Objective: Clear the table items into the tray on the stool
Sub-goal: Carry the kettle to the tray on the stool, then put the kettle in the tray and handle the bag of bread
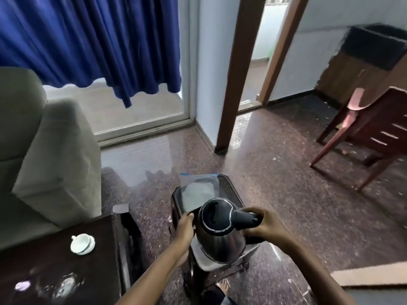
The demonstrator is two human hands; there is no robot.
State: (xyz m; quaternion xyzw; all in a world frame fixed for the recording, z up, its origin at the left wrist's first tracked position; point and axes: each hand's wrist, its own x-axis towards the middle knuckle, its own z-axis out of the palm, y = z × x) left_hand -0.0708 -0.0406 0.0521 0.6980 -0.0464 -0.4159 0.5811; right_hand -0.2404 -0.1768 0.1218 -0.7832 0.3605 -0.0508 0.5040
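A white teacup (82, 243) on its saucer sits on the dark table (55, 271) at the left. The left hand (184, 226) rests against the side of the steel electric kettle (220, 236); whether its fingers are clamped there cannot be told. The kettle is at the near end of the dark tray (230, 188), in front of a clear zip bag (196, 192). The right hand (265, 225) grips the kettle's black handle.

One kettle (220, 238), one plastic bag (196, 190), one tray (229, 190), one cup (79, 240), one saucer (92, 244), one table (66, 271), one chair (374, 133).
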